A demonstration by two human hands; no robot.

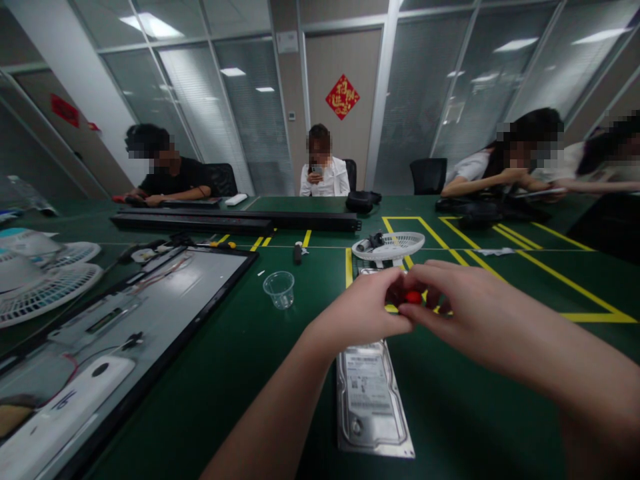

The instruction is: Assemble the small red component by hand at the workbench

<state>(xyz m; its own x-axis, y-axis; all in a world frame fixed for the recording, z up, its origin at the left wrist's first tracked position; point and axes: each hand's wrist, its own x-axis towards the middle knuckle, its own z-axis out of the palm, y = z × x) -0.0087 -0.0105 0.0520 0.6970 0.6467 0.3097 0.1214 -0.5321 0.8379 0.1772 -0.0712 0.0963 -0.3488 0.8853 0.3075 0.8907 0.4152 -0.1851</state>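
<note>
Shiny metal drive [371, 400], red piece [413, 297] perhaps plastic

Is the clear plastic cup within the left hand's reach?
Probably yes: green tabletop alone separates the left hand from the clear plastic cup, though that hand is at a small red object.

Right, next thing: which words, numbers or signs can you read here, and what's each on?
"16", handwritten on the white casing, lower left.
"招财进宝", apparently, in gold on the red diamond sign.
Too small or blurred to read: the label on the hard drive, and the red sign at far left.
</note>
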